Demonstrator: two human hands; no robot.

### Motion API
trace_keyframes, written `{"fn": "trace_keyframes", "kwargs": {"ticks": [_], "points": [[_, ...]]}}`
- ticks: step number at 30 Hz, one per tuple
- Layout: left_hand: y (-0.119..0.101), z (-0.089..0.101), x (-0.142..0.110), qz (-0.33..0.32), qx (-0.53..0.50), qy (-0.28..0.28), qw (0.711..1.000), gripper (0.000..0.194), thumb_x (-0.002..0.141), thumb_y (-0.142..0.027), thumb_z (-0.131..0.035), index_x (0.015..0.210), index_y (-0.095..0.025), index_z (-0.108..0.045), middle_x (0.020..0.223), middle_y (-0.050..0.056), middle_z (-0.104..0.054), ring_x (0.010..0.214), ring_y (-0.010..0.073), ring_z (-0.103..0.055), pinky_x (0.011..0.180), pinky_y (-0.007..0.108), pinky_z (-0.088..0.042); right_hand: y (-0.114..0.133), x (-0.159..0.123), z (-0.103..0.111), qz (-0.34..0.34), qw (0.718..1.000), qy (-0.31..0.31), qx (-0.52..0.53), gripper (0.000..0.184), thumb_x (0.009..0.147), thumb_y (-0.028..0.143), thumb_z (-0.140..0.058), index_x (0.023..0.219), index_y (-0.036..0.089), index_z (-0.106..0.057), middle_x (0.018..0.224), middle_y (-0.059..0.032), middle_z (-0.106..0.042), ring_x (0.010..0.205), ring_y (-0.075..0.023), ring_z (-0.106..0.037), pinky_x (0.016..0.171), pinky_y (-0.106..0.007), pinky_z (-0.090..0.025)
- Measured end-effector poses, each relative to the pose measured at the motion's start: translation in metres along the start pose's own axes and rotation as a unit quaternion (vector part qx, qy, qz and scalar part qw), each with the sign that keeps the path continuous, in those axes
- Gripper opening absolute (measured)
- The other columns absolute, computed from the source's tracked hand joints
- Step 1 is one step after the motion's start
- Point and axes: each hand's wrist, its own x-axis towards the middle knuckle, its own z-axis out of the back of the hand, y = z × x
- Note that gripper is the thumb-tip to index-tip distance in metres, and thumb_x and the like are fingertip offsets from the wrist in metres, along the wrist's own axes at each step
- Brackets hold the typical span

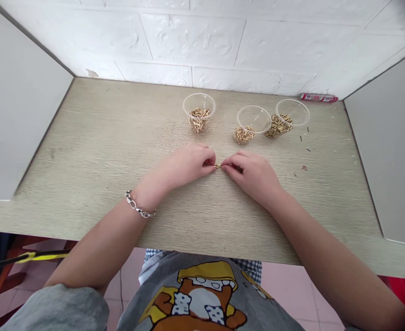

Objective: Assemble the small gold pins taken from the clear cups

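Small gold-coloured metal pins (218,166) bridge the narrow gap between my two hands, just above or on the tabletop. My left hand (190,164), coming in below a silver chain bracelet (139,206), pinches their left end between thumb and fingers. Thumb and fingertips of my right hand (252,174) close on the right end. How many pins there are, and how they join, I cannot make out. Behind the hands stand three clear plastic cups, the left one (184,110), the middle one (270,120) and the right one (308,115), each holding many small gold-coloured metal pieces.
The wooden tabletop (102,151) ends at a white brick-patterned wall (191,41), with grey panels on both sides. A red-and-silver tube (318,97) lies at the back right. Several dark slivers (308,149) and crumbs are scattered near the right cup.
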Motion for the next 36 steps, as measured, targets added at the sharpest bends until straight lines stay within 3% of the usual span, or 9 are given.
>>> {"fn": "trace_keyframes", "kwargs": {"ticks": [7, 21, 36], "points": [[-0.003, -0.005, 0.000, 0.002, 0.010, -0.028, 1.000, 0.017, 0.082, -0.027, -0.051, 0.091, -0.016, -0.059, 0.085, 0.002, -0.059, 0.078, 0.0146, -0.054, 0.068, 0.025, -0.040, 0.000, 0.000, 0.000, 0.002, 1.000, -0.002, -0.004, 0.017, 0.086, 0.025, -0.052, 0.086, 0.020, -0.069, 0.080, -0.0018, -0.061, 0.073, -0.0151, -0.056, 0.064, -0.027, -0.037], [-0.011, -0.007, 0.001, 0.022, 0.061, -0.019, 0.998, 0.021, 0.086, -0.028, -0.043, 0.082, -0.015, -0.059, 0.086, 0.005, -0.058, 0.076, 0.0161, -0.055, 0.067, 0.028, -0.040, 0.001, 0.000, 0.001, -0.005, 1.000, -0.001, -0.001, 0.017, 0.086, 0.025, -0.052, 0.086, 0.020, -0.069, 0.081, -0.0017, -0.062, 0.072, -0.0149, -0.056, 0.065, -0.027, -0.038], [-0.001, 0.002, -0.002, 0.004, -0.003, 0.003, 1.000, 0.015, 0.080, -0.024, -0.047, 0.086, -0.016, -0.058, 0.087, 0.003, -0.059, 0.077, 0.0144, -0.052, 0.073, 0.027, -0.040, 0.002, 0.000, 0.001, -0.006, 1.000, 0.001, 0.000, 0.018, 0.086, 0.025, -0.052, 0.084, 0.020, -0.068, 0.082, -0.0019, -0.063, 0.074, -0.0149, -0.057, 0.067, -0.027, -0.038]]}}
